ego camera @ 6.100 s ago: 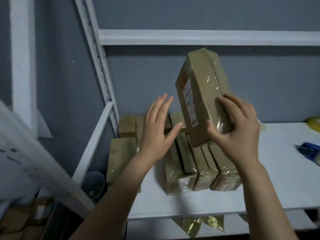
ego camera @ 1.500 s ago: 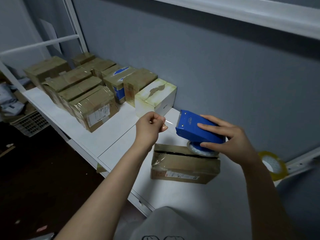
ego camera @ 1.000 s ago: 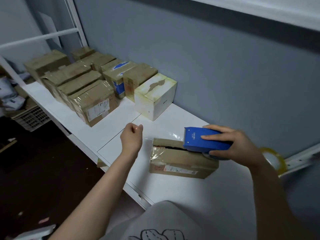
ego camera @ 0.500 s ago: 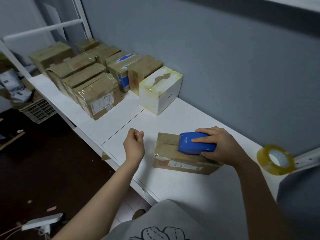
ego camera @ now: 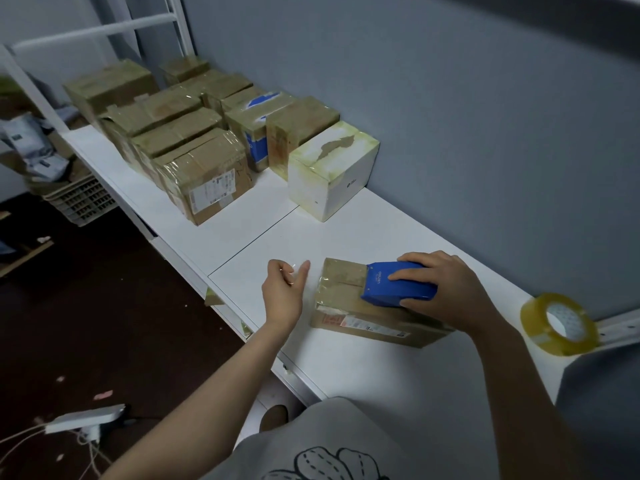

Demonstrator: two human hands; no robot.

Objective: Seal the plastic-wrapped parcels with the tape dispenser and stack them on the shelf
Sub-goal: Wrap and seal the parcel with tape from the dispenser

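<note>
— So, why clamp the right hand over the dispenser like that?
— To press it flat onto the parcel, right of centre in the frame; probably to lay tape along the top seam and to stop any sliding on the shelf.
— And the left hand?
— Sits just left of the parcel, apart from it, thumb and forefinger closed on what looks like a clear tape end; too faint to swear to. Likely held taut so as to stick down without wrinkles.
— Why here and not by the row at upper left?
— Needs bare shelf to work on. Looks like sealing first, stacking afterwards, perhaps beside the white box.
— Spare roll at the right edge?
— Propped on edge within reach, untouched.
— Risk?
— Could slacken and fold onto itself if let go too early; better to smooth down before cutting.
</note>
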